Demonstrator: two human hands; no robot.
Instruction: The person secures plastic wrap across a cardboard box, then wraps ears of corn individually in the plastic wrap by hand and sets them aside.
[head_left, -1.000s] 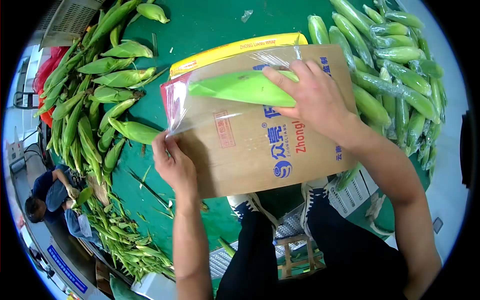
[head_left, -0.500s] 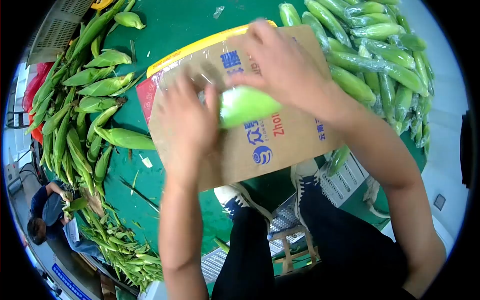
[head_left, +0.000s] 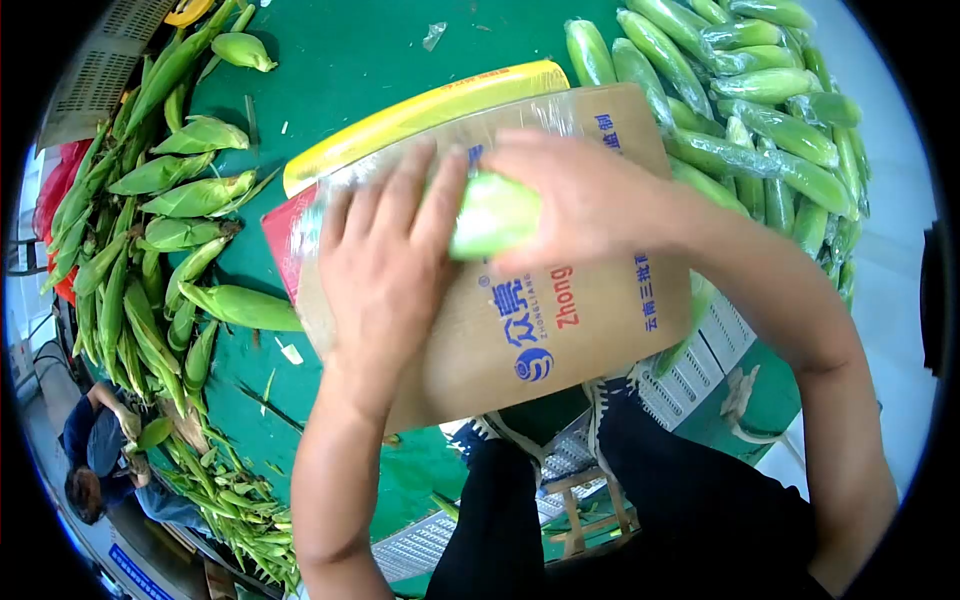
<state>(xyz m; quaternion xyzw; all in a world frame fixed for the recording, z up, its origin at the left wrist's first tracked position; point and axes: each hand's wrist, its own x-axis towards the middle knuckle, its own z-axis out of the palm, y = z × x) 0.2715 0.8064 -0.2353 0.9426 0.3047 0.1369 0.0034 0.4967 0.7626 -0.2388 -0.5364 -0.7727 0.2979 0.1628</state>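
Note:
A printed cardboard box lies in front of me, with clear plastic film across its far part. On it is a pale green ear of corn, its husk trimmed smooth. My right hand curls around the right end of the corn, somewhat blurred. My left hand rests palm down at the corn's left end, fingers stretched out over the film. Behind the box runs a yellow band under the film. How far the film covers the corn is hidden by my hands.
Unwrapped husked corn is heaped on the left of the green surface. Film-wrapped ears pile up on the right. Husk scraps lie at lower left, near another person handling corn. My feet are below the box.
The view has shifted slightly, so the box appears lower. My left hand has flattened beside the corn, and my right hand has come down around its right end.

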